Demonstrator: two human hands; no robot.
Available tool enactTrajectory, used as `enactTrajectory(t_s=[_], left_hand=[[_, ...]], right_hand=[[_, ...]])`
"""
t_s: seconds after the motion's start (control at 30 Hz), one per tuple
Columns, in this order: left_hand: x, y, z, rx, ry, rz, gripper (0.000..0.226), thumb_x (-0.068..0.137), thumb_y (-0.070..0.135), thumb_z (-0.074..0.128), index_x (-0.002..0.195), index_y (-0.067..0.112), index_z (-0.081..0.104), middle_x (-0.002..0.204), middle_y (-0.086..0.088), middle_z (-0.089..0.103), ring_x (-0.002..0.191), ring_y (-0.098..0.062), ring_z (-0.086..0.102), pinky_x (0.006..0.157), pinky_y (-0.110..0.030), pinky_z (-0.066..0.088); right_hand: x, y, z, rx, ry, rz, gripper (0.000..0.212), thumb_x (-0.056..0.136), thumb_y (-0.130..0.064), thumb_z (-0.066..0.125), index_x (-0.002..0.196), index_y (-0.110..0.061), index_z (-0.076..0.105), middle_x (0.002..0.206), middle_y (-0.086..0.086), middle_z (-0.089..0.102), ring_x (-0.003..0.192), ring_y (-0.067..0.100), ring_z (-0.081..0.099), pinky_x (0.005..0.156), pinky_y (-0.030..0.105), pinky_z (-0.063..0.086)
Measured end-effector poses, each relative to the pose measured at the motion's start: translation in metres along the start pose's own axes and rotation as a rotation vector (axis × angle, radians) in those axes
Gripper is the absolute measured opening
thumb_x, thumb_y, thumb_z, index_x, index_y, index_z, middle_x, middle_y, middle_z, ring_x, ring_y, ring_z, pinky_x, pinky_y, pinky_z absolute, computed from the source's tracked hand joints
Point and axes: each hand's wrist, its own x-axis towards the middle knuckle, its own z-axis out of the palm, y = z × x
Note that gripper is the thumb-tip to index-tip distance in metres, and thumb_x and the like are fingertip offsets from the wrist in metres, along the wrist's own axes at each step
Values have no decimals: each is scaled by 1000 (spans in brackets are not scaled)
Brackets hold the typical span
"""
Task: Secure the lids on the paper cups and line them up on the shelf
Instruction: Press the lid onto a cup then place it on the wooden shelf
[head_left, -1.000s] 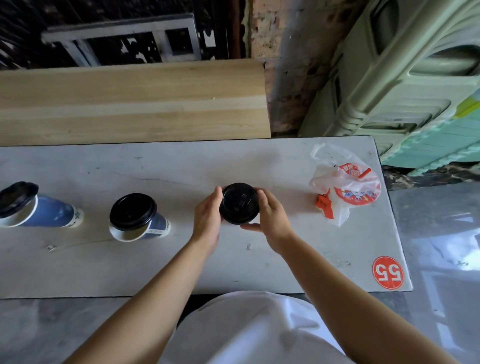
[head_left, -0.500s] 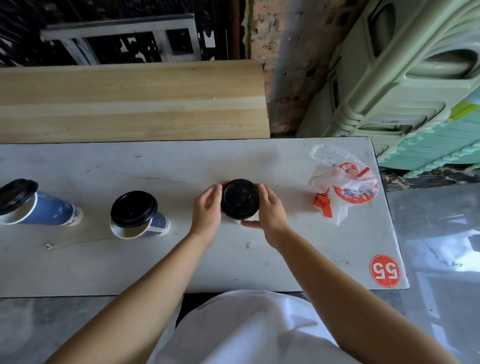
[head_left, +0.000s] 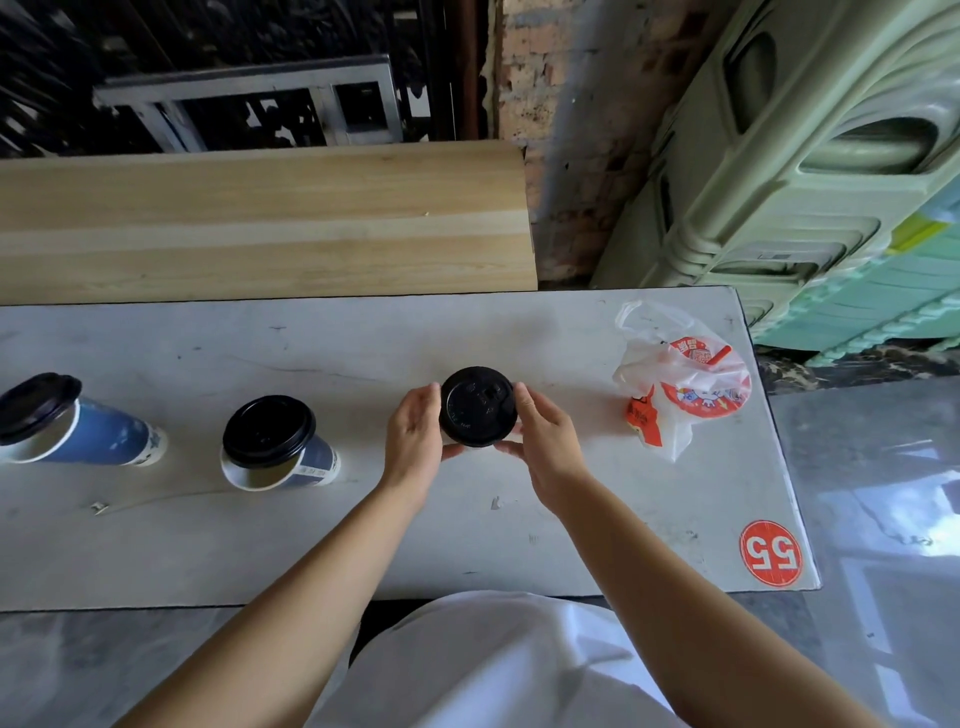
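As left hand (head_left: 415, 436), right hand (head_left: 546, 441) clasp lidded cup (head_left: 478, 406), middle cup (head_left: 311, 460), far-left cup (head_left: 101, 436) capped

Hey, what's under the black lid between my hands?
From above only the black lid shows, with the left hand and right hand holding its rim. Whatever it sits on is hidden by the lid and the fingers.

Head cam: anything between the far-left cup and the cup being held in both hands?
One more blue paper cup with a black lid, apart from both the far-left cup and the held cup; otherwise bare table. Head view.
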Motion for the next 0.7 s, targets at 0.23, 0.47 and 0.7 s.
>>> enactTrajectory(t_s=[0.23, 0.47, 0.7], left_hand=[[13, -3, -4, 106, -43, 131, 26, 108, 29, 39, 97, 23, 61, 97, 2, 64, 90, -5, 65, 56, -24, 57], [14, -12, -4, 108, -96, 143, 32, 110, 25, 29, 111, 28, 61, 108, 7, 68, 98, -1, 66, 78, -32, 62], [20, 1, -15, 186, -138, 192, 30, 103, 16, 42, 112, 32, 66, 115, 11, 71, 111, -6, 66, 103, -43, 52]], right_hand=[[5, 0, 10, -239, 45, -157, 29, 109, -34, 35, 108, -24, 62, 104, -3, 65, 103, 17, 62, 74, 46, 64], [9, 13, 14, -198, 48, -178, 27, 110, -33, 32, 114, -25, 57, 113, -1, 60, 109, 14, 61, 70, 46, 65], [6, -1, 2, 93, -19, 88, 31, 104, -39, 47, 112, -21, 71, 122, 2, 68, 120, 16, 60, 84, 47, 62]])
